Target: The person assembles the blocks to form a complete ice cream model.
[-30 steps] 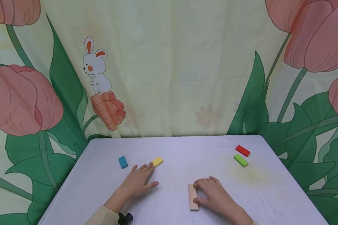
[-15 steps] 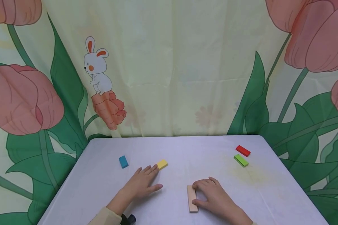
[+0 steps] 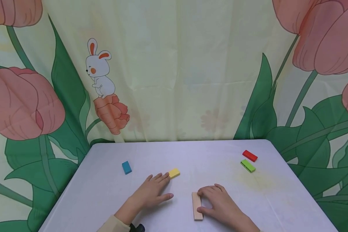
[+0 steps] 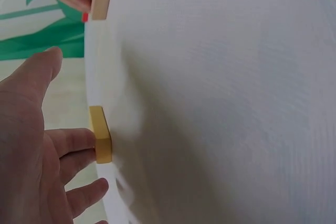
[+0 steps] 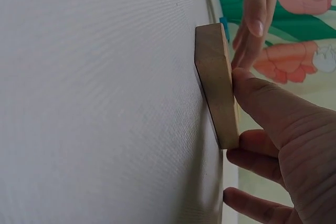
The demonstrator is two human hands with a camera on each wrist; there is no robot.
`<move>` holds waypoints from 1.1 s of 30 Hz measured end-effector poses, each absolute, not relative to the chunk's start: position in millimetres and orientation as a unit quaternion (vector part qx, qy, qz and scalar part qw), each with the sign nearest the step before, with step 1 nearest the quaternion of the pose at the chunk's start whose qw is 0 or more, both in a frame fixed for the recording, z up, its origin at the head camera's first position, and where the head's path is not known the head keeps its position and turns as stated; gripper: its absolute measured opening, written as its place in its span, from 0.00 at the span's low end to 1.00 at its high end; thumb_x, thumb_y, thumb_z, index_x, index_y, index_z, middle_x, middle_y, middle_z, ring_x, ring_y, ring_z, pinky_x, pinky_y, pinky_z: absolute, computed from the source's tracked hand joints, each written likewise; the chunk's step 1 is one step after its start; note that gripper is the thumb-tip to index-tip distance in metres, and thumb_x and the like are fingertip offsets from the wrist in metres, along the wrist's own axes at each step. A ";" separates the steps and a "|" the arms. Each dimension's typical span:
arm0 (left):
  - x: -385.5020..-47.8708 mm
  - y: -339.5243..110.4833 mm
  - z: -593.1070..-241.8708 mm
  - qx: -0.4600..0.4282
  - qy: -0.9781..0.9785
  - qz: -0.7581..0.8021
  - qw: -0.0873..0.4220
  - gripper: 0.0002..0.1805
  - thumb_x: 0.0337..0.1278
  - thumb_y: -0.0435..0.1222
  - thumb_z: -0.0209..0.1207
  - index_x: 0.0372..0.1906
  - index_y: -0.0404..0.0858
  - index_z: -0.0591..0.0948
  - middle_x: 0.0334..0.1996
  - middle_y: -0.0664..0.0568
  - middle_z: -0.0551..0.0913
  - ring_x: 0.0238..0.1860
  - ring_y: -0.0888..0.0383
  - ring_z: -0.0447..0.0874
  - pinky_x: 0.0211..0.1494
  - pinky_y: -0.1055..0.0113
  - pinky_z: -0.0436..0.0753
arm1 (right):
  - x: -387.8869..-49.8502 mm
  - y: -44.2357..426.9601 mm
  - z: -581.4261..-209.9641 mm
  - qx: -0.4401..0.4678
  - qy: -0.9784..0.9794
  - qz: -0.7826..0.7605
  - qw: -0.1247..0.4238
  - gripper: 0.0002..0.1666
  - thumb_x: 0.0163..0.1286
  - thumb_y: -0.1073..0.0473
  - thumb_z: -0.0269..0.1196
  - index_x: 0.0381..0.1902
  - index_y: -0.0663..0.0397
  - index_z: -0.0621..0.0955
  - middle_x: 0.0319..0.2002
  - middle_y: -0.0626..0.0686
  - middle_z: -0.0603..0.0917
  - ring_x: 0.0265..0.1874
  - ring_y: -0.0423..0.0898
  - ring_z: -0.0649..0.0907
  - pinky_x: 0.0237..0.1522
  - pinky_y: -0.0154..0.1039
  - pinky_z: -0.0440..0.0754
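Note:
My left hand (image 3: 150, 193) is spread low over the table with fairly straight fingers. Its fingertips touch the near left end of a small yellow block (image 3: 174, 173), which lies flat. In the left wrist view, fingertips meet the side of that yellow block (image 4: 102, 135), and the thumb stands apart. My right hand (image 3: 221, 204) is beside a longer plain wooden block (image 3: 197, 206). Its thumb and a bent finger touch the right edge of this block, with a gap between them. In the right wrist view, the thumb rests against the wooden block (image 5: 218, 87) and other fingers are near its far end.
A blue block (image 3: 126, 167) lies at the back left. At the back right, a red block (image 3: 250, 156) and a green block (image 3: 247, 165) lie close together. The white-covered table (image 3: 214, 158) ends at a printed curtain (image 3: 174, 77).
My left hand and the yellow block have slid right and towards me. The wooden block has shifted slightly left and towards me with my right hand. The blue, red and green blocks stay put.

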State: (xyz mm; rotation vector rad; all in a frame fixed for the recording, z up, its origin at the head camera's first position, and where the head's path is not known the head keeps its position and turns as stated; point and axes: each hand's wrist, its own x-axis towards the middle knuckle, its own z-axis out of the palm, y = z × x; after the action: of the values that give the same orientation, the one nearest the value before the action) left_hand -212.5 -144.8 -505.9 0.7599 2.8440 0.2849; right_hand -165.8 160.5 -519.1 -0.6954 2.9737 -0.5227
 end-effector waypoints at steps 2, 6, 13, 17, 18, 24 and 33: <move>-211.2 -141.9 -505.3 0.260 0.957 0.094 0.093 0.45 0.68 0.69 0.49 0.78 0.45 0.68 0.80 0.54 0.64 0.79 0.45 0.62 0.79 0.37 0.61 | -165.9 160.1 -518.9 -0.223 0.960 -0.170 0.023 0.29 0.59 0.32 0.73 0.53 0.36 0.82 0.53 0.39 0.85 0.59 0.46 0.82 0.71 0.66 0.67; -208.6 -135.1 -504.1 0.268 0.954 0.095 0.093 0.44 0.68 0.69 0.49 0.78 0.46 0.69 0.80 0.55 0.64 0.79 0.46 0.62 0.79 0.37 0.62 | -165.6 159.9 -517.2 -0.218 0.960 -0.174 0.028 0.30 0.58 0.31 0.73 0.53 0.36 0.82 0.53 0.40 0.85 0.59 0.46 0.81 0.72 0.66 0.66; -206.1 -124.5 -507.1 0.280 0.950 0.104 0.095 0.44 0.68 0.70 0.48 0.77 0.47 0.69 0.80 0.56 0.64 0.80 0.47 0.61 0.79 0.38 0.62 | -165.6 160.5 -517.5 -0.222 0.958 -0.179 0.032 0.31 0.59 0.30 0.71 0.53 0.37 0.82 0.53 0.40 0.86 0.59 0.47 0.82 0.71 0.66 0.66; -204.7 -120.4 -506.9 0.287 0.947 0.107 0.094 0.43 0.68 0.70 0.47 0.77 0.48 0.70 0.80 0.57 0.63 0.80 0.48 0.61 0.79 0.38 0.62 | -165.0 160.0 -517.5 -0.225 0.957 -0.182 0.033 0.30 0.59 0.30 0.71 0.54 0.37 0.82 0.53 0.40 0.85 0.59 0.47 0.81 0.71 0.67 0.66; -204.7 -119.2 -507.0 0.289 0.946 0.108 0.095 0.43 0.68 0.71 0.46 0.77 0.49 0.70 0.80 0.58 0.63 0.80 0.48 0.60 0.79 0.38 0.62 | -164.8 159.9 -517.2 -0.227 0.956 -0.182 0.033 0.30 0.60 0.31 0.71 0.54 0.38 0.82 0.53 0.40 0.85 0.59 0.47 0.81 0.71 0.66 0.67; -203.2 -111.2 -506.5 0.308 0.939 0.106 0.106 0.43 0.68 0.71 0.45 0.78 0.51 0.68 0.80 0.61 0.62 0.81 0.50 0.58 0.80 0.39 0.61 | -164.7 157.7 -515.2 -0.233 0.954 -0.185 0.032 0.30 0.60 0.32 0.71 0.54 0.38 0.82 0.52 0.40 0.85 0.60 0.47 0.81 0.71 0.66 0.66; -201.6 -101.7 -506.8 0.333 0.925 0.144 0.116 0.40 0.70 0.68 0.46 0.78 0.51 0.67 0.80 0.61 0.62 0.81 0.51 0.59 0.80 0.36 0.58 | -164.9 156.8 -514.3 -0.199 0.954 -0.224 0.022 0.26 0.66 0.34 0.68 0.55 0.38 0.83 0.56 0.41 0.84 0.61 0.46 0.81 0.71 0.65 0.68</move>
State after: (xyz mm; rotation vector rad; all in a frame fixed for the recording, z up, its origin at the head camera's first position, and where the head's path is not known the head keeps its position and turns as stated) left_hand -201.6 -101.7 -506.8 0.9747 2.7094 0.4209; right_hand -164.9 156.8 -514.3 -0.6170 2.9562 -0.6933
